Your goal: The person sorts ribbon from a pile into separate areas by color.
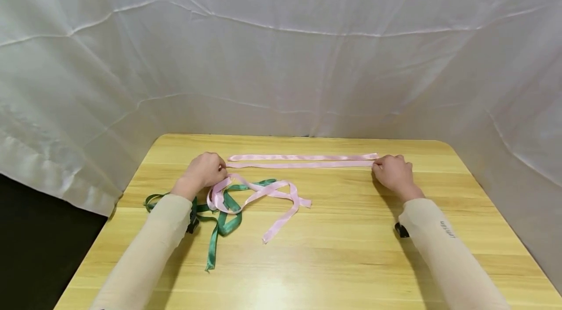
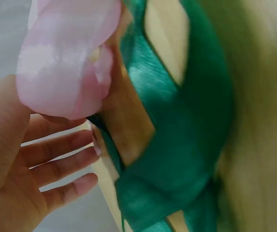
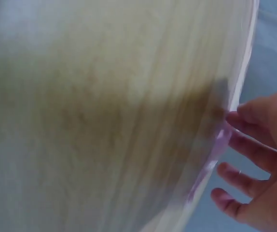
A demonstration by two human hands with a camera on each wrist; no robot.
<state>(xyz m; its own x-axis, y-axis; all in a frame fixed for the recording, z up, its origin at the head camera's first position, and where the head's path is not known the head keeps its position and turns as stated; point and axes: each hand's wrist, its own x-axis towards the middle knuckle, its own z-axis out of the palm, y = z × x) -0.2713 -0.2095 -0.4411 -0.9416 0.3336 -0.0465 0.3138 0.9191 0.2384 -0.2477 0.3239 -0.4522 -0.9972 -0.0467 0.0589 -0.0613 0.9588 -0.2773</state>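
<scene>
Risk, as judged: the near pink ribbon [image 1: 303,164] lies straight across the far part of the table [image 1: 333,261], held at its two ends. An uneven pull from you could skew it or slip an end free. The far pink ribbon [image 1: 303,157] runs just beyond it with only a narrow gap, so a small push away from you could ride one over the other.

Second risk, on your left: the loose pink ribbon [image 1: 279,221] loops over the green ribbon [image 1: 212,249], close by your left hand [image 1: 203,171]. Drawing that wrist back could snag a loop and drag the tangle along.

Fingers, right hand [image 1: 393,172]: thumb and forefinger pinch the ribbon's right end, tips together; you hold the other three spread apart, clear of the pinch.

Fingers, left hand: in the head view your fingertips appear to pinch the left end. In the left wrist view a pink loop hides the thumb and forefinger tips; the remaining three are loosely spread. Grip firmness: cannot tell.
</scene>
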